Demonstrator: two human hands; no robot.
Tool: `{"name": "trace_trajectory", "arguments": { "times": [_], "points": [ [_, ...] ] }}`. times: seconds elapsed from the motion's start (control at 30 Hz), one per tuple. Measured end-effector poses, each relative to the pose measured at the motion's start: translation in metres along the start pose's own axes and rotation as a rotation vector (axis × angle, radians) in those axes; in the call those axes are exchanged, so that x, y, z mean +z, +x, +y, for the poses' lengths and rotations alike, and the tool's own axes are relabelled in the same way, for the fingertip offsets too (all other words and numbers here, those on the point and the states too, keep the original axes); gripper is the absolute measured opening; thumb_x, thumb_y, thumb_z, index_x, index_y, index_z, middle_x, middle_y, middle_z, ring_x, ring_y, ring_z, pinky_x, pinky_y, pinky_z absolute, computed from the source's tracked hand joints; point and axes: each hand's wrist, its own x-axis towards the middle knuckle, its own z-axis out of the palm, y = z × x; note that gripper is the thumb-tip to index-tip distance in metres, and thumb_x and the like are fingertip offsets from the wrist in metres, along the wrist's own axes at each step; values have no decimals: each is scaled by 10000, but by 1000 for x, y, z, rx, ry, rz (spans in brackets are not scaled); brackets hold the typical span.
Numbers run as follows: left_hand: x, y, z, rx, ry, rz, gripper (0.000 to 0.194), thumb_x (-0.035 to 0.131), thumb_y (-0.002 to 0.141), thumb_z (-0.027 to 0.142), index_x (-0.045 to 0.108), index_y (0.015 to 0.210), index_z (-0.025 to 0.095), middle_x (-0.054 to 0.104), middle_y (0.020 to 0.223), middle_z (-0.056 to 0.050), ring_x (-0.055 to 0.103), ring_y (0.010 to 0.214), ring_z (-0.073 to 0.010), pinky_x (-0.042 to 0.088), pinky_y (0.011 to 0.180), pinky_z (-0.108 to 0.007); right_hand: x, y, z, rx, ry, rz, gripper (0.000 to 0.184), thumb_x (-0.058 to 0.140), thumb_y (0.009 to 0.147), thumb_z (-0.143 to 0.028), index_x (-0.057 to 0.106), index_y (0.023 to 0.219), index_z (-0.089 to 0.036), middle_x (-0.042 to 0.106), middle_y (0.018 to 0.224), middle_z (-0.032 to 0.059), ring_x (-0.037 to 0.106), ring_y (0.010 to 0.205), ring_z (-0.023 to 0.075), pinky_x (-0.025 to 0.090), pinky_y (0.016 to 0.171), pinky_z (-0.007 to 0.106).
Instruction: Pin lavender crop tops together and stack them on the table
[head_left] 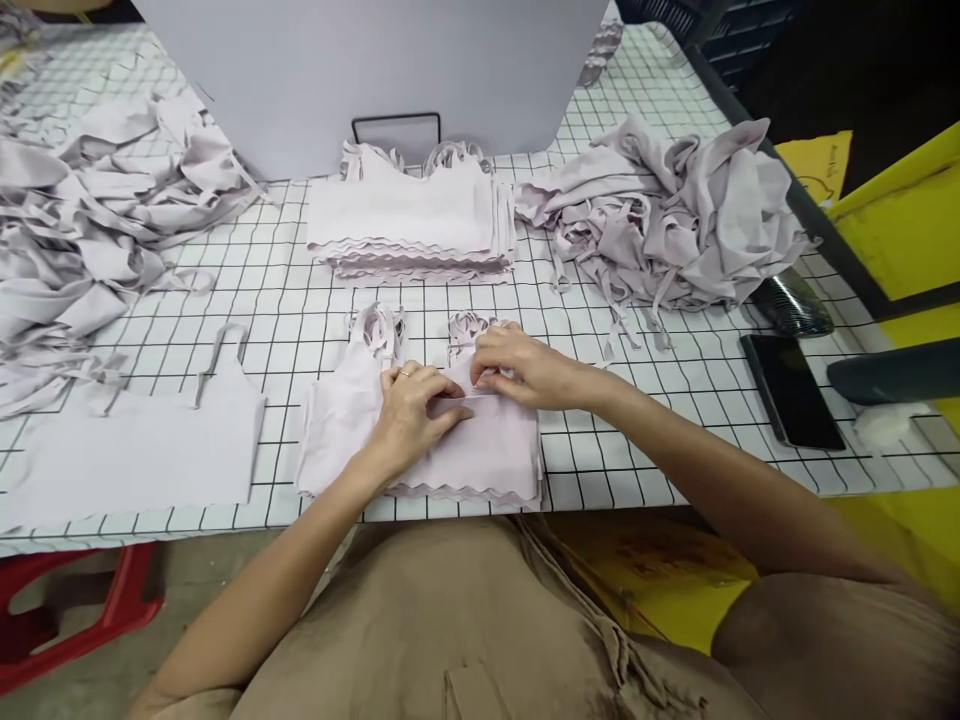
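Note:
A stack of pale lilac camisole tops (480, 450) with wavy hems lies in front of me near the table's front edge, its looped straps pointing away. My left hand (416, 410) rests on the middle of the stack, thumb and forefinger apart at the neckline edge of the top piece. Beside it on the right, my right hand (517, 365) is closed in a pinch on the top camisole's edge, just below the right strap. The cloth between its fingertips is mostly hidden.
A second camisole stack (405, 215) sits farther back, before a grey board (375, 80). Loose garment heaps lie left (112, 200) and right (675, 220). A single flat camisole (150, 450) is at left. A phone (793, 390) and a dark cylinder (892, 372) lie at right.

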Motion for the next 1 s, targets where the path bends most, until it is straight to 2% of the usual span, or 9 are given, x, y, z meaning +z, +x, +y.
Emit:
{"name": "trace_trajectory", "arguments": {
  "times": [0.1, 0.27, 0.53, 1.0],
  "points": [
    [2, 0, 0, 20, -35, 14, 55, 776, 831, 279, 737, 822, 241, 690, 795, 25, 562, 847, -183, 293, 895, -402, 2, 1, -2, -46, -75, -57, 174, 468, 941, -152, 615, 848, -165, 558, 847, 41, 441, 881, 195, 301, 869, 422],
    [4, -2, -2, 72, -50, 48, 76, 761, 845, 282, 748, 789, 233, 645, 712, 30, 552, 788, -168, 288, 875, -389, 1, 3, -5, -106, -62, -150, 183, 451, 972, -189, 600, 869, -162, 548, 849, 38, 420, 887, 195, 277, 885, 440],
    [4, -2, -2, 80, -65, 48, 107, 766, 840, 303, 742, 761, 235, 636, 679, 34, 538, 749, -162, 299, 865, -386, -2, 5, -3, -151, 38, -146, 189, 433, 977, -176, 594, 878, -171, 576, 849, 38, 426, 916, 202, 276, 895, 435],
    [3, -1, 0, 26, -59, 5, 141, 755, 838, 337, 726, 741, 239, 646, 675, 38, 547, 739, -161, 318, 903, -390, -3, 9, -6, -153, -57, -200, 189, 428, 964, -172, 583, 855, -170, 573, 853, 47, 414, 892, 204, 280, 894, 454]
  ]
}}
